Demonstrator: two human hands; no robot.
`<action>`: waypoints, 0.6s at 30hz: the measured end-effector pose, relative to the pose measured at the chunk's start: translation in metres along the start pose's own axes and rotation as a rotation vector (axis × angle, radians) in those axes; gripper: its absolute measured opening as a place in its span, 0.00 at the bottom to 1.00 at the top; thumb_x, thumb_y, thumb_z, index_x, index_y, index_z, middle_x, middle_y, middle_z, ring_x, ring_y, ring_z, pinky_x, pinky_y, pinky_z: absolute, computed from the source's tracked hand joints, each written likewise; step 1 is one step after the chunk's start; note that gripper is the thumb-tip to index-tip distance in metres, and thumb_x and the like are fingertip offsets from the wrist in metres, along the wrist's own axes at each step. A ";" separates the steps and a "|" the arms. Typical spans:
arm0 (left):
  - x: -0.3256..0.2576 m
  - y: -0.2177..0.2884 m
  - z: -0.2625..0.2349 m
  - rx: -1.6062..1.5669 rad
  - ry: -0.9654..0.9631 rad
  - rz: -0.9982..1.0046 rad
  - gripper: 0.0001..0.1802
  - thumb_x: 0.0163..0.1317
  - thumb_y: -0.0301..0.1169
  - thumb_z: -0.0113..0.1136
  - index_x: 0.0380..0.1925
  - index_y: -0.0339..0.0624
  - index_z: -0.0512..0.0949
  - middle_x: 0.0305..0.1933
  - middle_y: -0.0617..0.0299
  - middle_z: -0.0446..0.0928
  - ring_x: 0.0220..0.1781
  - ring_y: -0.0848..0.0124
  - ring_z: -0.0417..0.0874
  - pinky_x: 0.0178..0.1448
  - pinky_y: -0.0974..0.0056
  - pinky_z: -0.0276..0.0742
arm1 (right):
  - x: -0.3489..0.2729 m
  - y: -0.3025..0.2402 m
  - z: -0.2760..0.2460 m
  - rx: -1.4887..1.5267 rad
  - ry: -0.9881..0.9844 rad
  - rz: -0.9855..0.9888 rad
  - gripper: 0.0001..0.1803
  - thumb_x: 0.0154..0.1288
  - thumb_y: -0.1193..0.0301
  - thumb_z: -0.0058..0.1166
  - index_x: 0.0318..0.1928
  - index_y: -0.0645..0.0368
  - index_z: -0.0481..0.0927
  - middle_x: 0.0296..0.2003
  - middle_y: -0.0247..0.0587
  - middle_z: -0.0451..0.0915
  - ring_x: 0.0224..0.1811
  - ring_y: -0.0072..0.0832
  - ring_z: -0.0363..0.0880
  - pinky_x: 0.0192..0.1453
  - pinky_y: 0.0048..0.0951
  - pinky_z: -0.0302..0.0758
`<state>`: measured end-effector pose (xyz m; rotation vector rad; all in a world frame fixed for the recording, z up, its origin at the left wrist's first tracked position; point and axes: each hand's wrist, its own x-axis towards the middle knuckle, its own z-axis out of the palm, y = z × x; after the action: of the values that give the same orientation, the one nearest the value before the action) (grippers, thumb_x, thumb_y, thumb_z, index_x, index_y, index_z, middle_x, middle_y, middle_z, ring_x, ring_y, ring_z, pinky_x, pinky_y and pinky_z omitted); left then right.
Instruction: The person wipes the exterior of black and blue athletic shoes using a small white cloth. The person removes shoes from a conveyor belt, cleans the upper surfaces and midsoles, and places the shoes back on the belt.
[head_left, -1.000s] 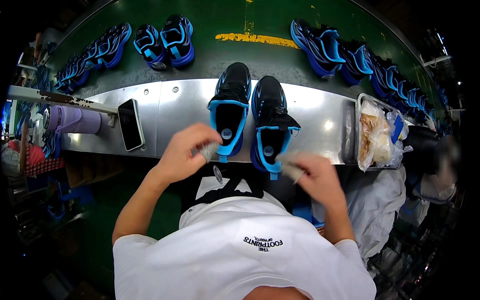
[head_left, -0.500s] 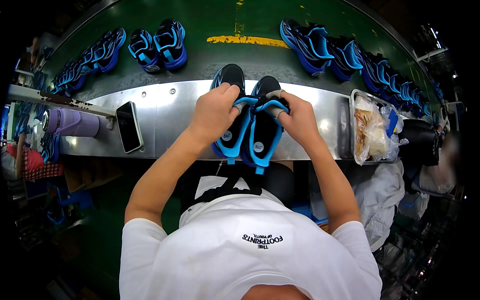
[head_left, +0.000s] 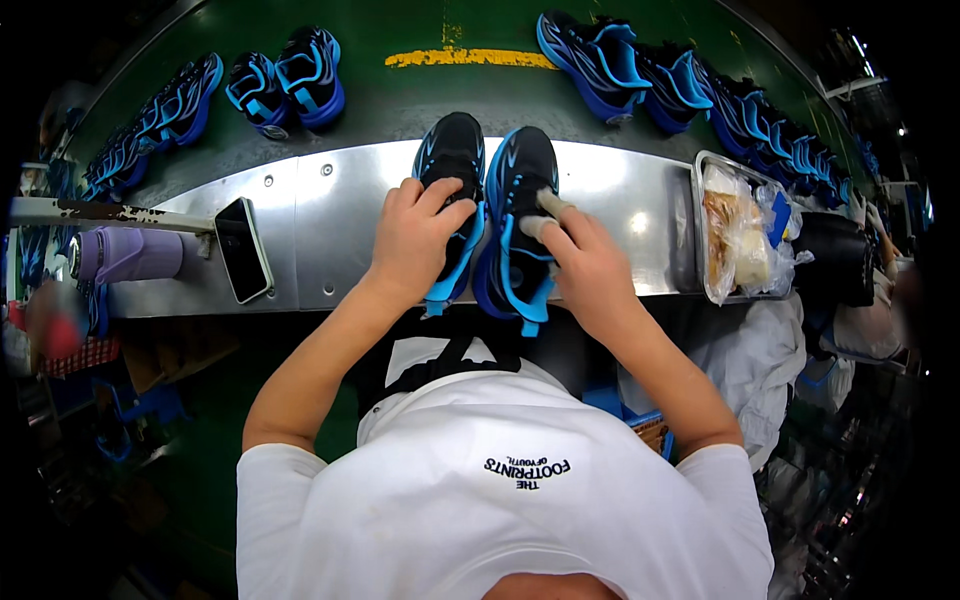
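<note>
Two black sneakers with blue trim stand side by side on the metal ledge, toes pointing away from me. My left hand [head_left: 417, 235] is closed over the left sneaker [head_left: 452, 150], its bent fingers on the tongue and lace area. At the opening of the right sneaker [head_left: 527, 160], my right hand [head_left: 580, 250] has thumb and finger at the tongue edge. Pale covers wrap those fingertips. What exactly the fingertips pinch is too small to make out. Both heels, with blue pull tabs, face me at the ledge's near edge.
On the metal ledge [head_left: 330, 220] lie a phone [head_left: 243, 250] and a purple bottle [head_left: 130, 253] at left. A metal tray [head_left: 700, 225] with plastic-wrapped items is at right. Rows of similar sneakers [head_left: 595, 65] stand on the green surface [head_left: 400, 90] beyond.
The two sneakers, held together before, now stand slightly apart. My hands have separated, the left moving onto the left sneaker's laces and the right staying at the right sneaker's tongue.
</note>
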<state>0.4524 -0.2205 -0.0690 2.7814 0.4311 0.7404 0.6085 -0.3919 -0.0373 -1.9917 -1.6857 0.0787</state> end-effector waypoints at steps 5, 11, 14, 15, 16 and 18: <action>0.006 0.006 0.001 0.036 -0.022 0.026 0.16 0.49 0.19 0.54 0.37 0.45 0.83 0.50 0.61 0.80 0.42 0.58 0.75 0.47 0.57 0.72 | 0.013 -0.003 0.034 -0.025 0.214 -0.056 0.14 0.55 0.77 0.55 0.44 0.55 0.81 0.45 0.43 0.78 0.43 0.41 0.80 0.43 0.36 0.79; 0.012 0.008 0.006 0.172 -0.010 0.021 0.16 0.48 0.19 0.56 0.37 0.45 0.83 0.48 0.61 0.81 0.44 0.59 0.76 0.47 0.57 0.71 | 0.026 -0.003 0.029 -0.004 0.104 -0.031 0.18 0.53 0.80 0.54 0.47 0.58 0.79 0.45 0.48 0.78 0.43 0.46 0.80 0.45 0.39 0.79; 0.008 0.003 0.010 0.166 0.004 0.025 0.22 0.47 0.18 0.57 0.44 0.46 0.82 0.53 0.59 0.79 0.44 0.59 0.76 0.49 0.57 0.72 | 0.019 -0.018 0.044 0.019 0.087 0.046 0.22 0.57 0.78 0.57 0.54 0.62 0.75 0.53 0.59 0.73 0.53 0.52 0.75 0.54 0.43 0.76; 0.008 0.004 0.011 0.174 0.020 0.033 0.26 0.47 0.17 0.58 0.49 0.46 0.81 0.57 0.58 0.77 0.45 0.58 0.75 0.51 0.57 0.72 | 0.013 -0.022 0.048 0.044 0.139 0.064 0.24 0.59 0.76 0.58 0.57 0.64 0.73 0.58 0.64 0.70 0.58 0.56 0.72 0.60 0.45 0.74; 0.006 0.007 0.009 0.173 0.019 0.030 0.26 0.47 0.17 0.58 0.49 0.46 0.81 0.57 0.58 0.77 0.45 0.58 0.75 0.51 0.57 0.72 | 0.006 -0.024 0.050 0.045 0.136 0.064 0.24 0.59 0.76 0.58 0.57 0.64 0.73 0.58 0.64 0.70 0.58 0.56 0.72 0.60 0.45 0.74; 0.002 0.016 0.001 0.139 -0.133 -0.035 0.30 0.48 0.20 0.59 0.56 0.47 0.77 0.63 0.54 0.73 0.49 0.55 0.73 0.54 0.56 0.71 | -0.003 -0.028 0.050 0.101 0.142 -0.006 0.29 0.62 0.73 0.59 0.63 0.65 0.68 0.63 0.69 0.63 0.66 0.58 0.63 0.69 0.48 0.65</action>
<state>0.4579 -0.2352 -0.0647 2.9217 0.5225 0.5328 0.5642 -0.3752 -0.0694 -1.8724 -1.5673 0.0192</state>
